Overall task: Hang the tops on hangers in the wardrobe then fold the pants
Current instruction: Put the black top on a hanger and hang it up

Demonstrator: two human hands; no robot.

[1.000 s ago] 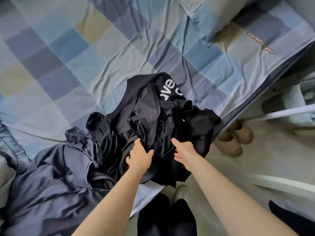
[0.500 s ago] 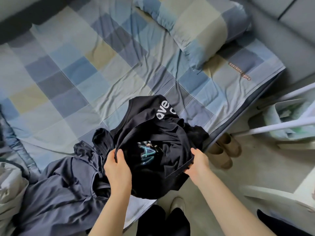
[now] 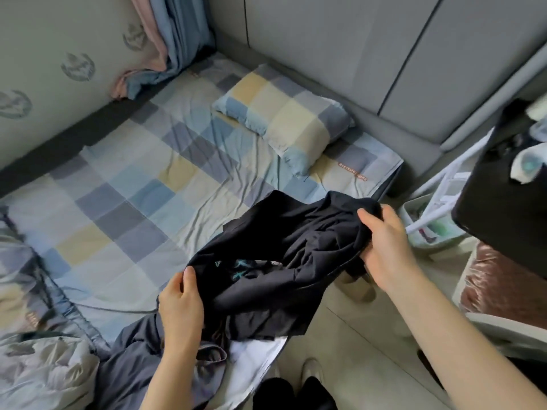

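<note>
A black top with a teal print hangs bunched between my two hands, lifted above the near edge of the bed. My left hand grips its lower left edge, thumb on top of the cloth. My right hand grips the upper right edge, fingers curled round the fabric. A dark grey garment lies crumpled on the bed below my left forearm.
A checked pillow lies at the head of the bed. A grey quilt is heaped at the lower left. White rack tubes, a basket and a black object stand at the right, slippers on the floor.
Both hands have raised the black top off the pile and spread apart, the right hand moving up and right. The view has tilted up, so the wall and pillow now show.
</note>
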